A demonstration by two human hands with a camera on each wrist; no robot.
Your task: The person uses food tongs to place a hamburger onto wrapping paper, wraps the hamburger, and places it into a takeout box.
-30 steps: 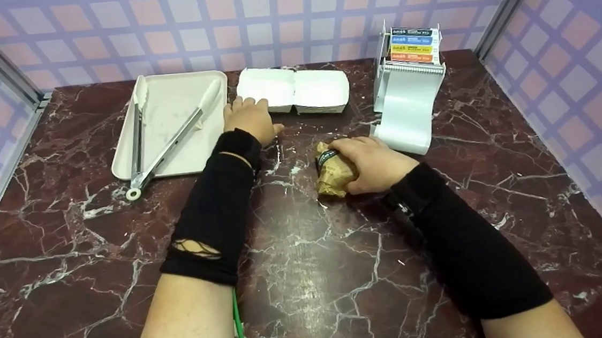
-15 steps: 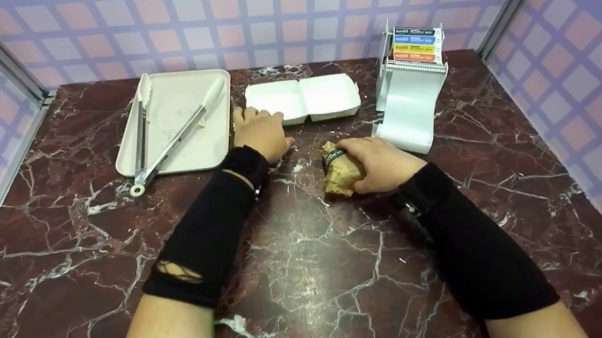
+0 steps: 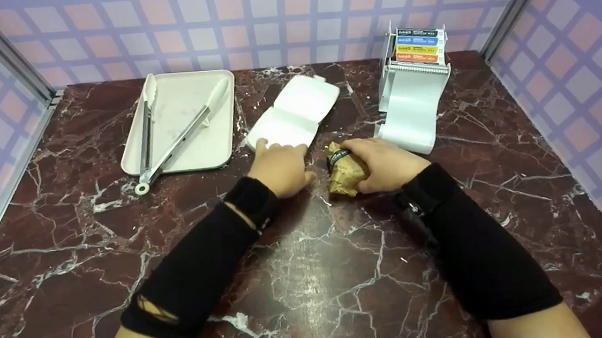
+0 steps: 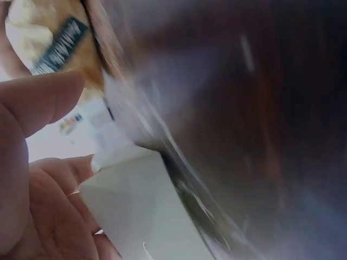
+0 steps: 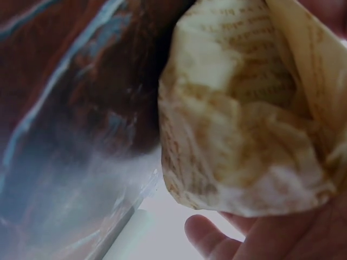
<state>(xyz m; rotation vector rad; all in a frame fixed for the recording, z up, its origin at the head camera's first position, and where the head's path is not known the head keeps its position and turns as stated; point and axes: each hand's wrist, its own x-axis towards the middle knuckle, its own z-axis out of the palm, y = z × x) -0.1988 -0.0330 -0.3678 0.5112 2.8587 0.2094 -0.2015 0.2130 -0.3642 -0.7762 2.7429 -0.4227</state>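
My left hand (image 3: 280, 170) has its fingers hooked over the near edge of an opened white clamshell takeaway box (image 3: 304, 101). In the left wrist view the fingers lie along the box's wall (image 4: 138, 208), and the thumb stands apart from it. My right hand (image 3: 391, 164) grips a paper-wrapped burger (image 3: 347, 177) on the table, just right of the left hand. The burger's wrapper is tan printed paper with a dark label strip round it. Up close in the right wrist view, the crumpled paper (image 5: 238, 130) hides much of that hand.
On the left lies a beige tray (image 3: 187, 156) with spread metal tongs (image 3: 178, 138) across it. A label dispenser (image 3: 413, 63) stands at the back right, its white strip (image 3: 410, 120) trailing forward. Tiled panels (image 3: 295, 24) enclose the marbled table (image 3: 315, 275).
My left hand has drawn the box toward me and turned it, so it now lies diagonally. The right hand keeps its grip on the burger, almost in the same place.
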